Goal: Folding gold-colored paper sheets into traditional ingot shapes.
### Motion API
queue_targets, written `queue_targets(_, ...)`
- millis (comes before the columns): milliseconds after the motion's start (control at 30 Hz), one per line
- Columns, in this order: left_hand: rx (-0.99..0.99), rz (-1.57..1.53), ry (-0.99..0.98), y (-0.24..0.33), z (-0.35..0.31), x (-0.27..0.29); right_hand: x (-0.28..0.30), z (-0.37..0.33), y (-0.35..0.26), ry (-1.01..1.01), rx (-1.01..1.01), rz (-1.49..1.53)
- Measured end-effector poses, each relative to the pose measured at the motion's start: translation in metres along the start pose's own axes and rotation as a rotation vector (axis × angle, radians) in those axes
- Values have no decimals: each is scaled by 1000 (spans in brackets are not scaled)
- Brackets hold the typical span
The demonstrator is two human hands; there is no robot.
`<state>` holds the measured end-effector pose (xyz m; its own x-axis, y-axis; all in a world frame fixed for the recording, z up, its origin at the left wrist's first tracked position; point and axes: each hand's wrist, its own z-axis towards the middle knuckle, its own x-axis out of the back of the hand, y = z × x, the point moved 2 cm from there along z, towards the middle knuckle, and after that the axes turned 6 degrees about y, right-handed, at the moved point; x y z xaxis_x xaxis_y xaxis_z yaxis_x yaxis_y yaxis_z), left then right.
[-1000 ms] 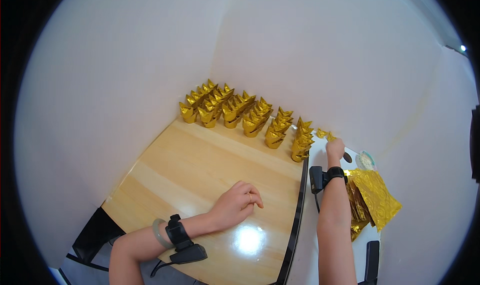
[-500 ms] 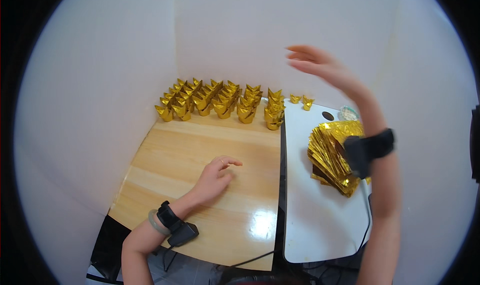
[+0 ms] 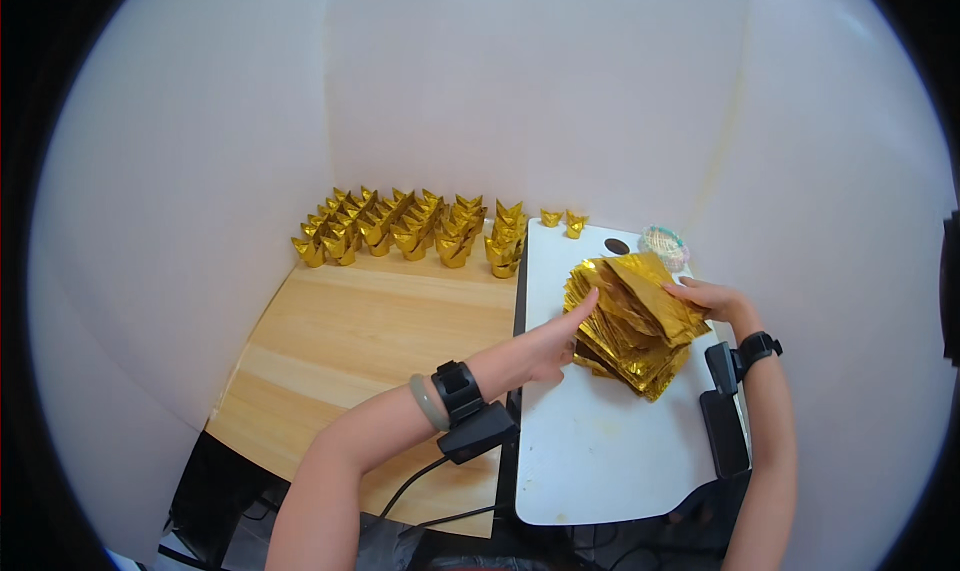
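A thick stack of gold foil paper sheets [image 3: 630, 346] lies fanned on the white table. On its right side, my right hand [image 3: 715, 299] pinches the edge of an upper gold foil sheet [image 3: 645, 281], which is tilted up off the pile. My left hand [image 3: 560, 346] is at the left edge of the stack, its thumb stretched up along the sheets and apart from the lower fingers. Those lower fingers are partly hidden. Rows of folded gold foil ingots [image 3: 410, 236] stand at the far end of the wooden table, left of both hands.
Two small gold ingots [image 3: 563, 221] sit at the white table's [image 3: 580, 461] far edge. Behind the stack is a round clear container [image 3: 664, 246] with small pale pieces. A black box-shaped device [image 3: 724, 433] lies at the right edge. Cables hang near the wooden table [image 3: 380, 311]. Pale walls enclose three sides.
My right hand has come down from the air to the stack and lifted a sheet's edge. My left hand has moved right, from over the wooden table to the stack. The view has shifted right.
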<state>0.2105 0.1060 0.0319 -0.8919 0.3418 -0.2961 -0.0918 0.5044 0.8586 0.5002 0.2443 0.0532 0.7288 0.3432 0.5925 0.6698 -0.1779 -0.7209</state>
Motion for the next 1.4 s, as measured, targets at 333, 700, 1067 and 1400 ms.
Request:
queue_targets(333,-4,-92,49,16,27,-6,-33,-25,-32,-339,-72,-25)
queue_targets(700,-288,-446,-35,14,70,23,-74,-28,-13,-168,-19,604)
queue_targets(1067,-983,75,287,37,65,37,-87,-62,-38,25,509,867)
queue_targets(1400,-616,261,-169,30,46,51,-93,-56,-7,-91,443,632)
